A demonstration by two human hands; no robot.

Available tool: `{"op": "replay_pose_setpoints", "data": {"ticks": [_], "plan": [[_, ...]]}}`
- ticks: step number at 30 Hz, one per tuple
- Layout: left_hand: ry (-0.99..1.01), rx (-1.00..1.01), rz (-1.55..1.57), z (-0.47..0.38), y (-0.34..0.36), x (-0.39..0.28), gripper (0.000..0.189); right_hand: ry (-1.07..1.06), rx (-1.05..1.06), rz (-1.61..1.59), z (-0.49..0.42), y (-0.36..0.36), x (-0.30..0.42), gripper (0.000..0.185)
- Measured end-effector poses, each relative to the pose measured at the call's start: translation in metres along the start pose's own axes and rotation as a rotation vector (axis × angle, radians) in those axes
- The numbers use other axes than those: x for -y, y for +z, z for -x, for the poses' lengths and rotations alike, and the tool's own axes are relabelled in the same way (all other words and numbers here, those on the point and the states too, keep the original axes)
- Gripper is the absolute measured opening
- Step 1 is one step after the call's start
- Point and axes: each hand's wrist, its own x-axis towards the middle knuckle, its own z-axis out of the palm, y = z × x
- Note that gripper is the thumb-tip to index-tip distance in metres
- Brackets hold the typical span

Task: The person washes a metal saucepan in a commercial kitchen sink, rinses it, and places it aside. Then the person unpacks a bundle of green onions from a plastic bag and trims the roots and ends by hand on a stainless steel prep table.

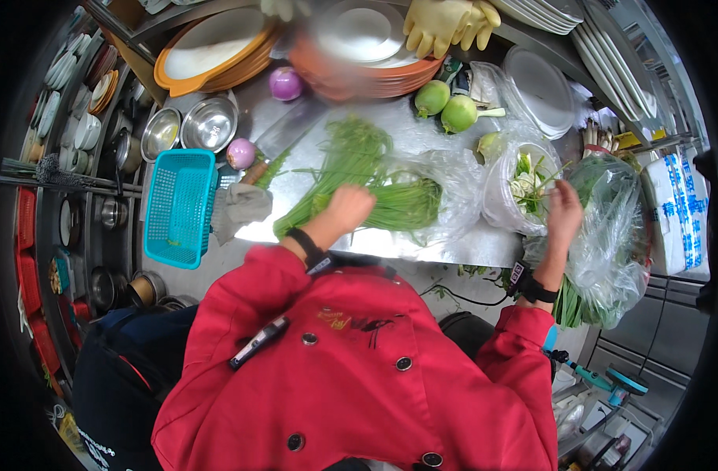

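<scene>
My left hand (352, 207) is curled at the cut end of a bundle of long green chives (409, 203) on the steel table (453, 253). Behind it a second, looser heap of chives (353, 147) spreads out. My right hand (565, 215), blurred, hangs at the right rim of a white bin lined with clear plastic (494, 203). Pale and green vegetable trimmings (522, 185) lie inside, and thin green strands reach towards my right fingertips. Whether those fingers hold any is unclear. A crumpled clear plastic bag (462, 182) lies between the bundle and the bin.
A cleaver (291, 129), two purple onions (241, 154), a grey cloth (247, 203) and a turquoise basket (179, 206) are to the left. Stacked orange-rimmed plates (217, 53) and green radishes (459, 113) stand behind. A bagged bunch of greens (606, 235) overhangs the right edge. Another person (123, 365) is close at left.
</scene>
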Motion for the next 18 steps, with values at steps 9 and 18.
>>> {"op": "replay_pose_setpoints", "data": {"ticks": [9,18], "plan": [[0.134,0.234,-0.093,-0.029,-0.010,0.001,0.009,-0.390,0.215,0.119,0.123,0.108,0.033,0.032],[0.175,0.198,-0.095,-0.036,-0.004,-0.003,0.009,-0.410,0.696,0.068,0.179,0.206,0.080,0.019]]}}
